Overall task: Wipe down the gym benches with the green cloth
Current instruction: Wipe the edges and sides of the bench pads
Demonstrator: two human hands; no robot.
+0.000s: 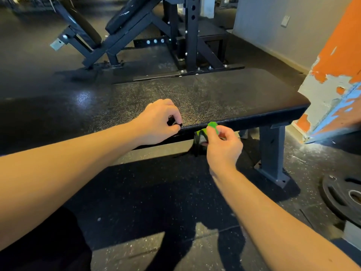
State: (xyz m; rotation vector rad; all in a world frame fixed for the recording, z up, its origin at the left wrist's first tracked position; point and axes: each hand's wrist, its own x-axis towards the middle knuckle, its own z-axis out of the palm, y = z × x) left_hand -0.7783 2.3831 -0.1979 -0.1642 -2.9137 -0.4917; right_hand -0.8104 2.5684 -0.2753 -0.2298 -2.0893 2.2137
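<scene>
At the near long edge of the flat bench (224, 94), over the speckled rubber floor (156, 192), both bare forearms reach in from below. The left hand (158, 122) rests on that edge with fingers curled, pinching a small dark thing (172, 121) I cannot make out. Just beside it, the right hand (222, 143) pinches the green cloth (212, 125) between thumb and fingertips. The cloth is bunched small, touching the padded edge and partly tucked below it. A weight plate (343, 196) lies flat on the floor off the bench's right end, near its steel leg (272, 151). Beyond the far edge stand an incline bench (125, 14) and a rack upright (192, 32), with a peeling orange pillar (336, 75) at the right.
</scene>
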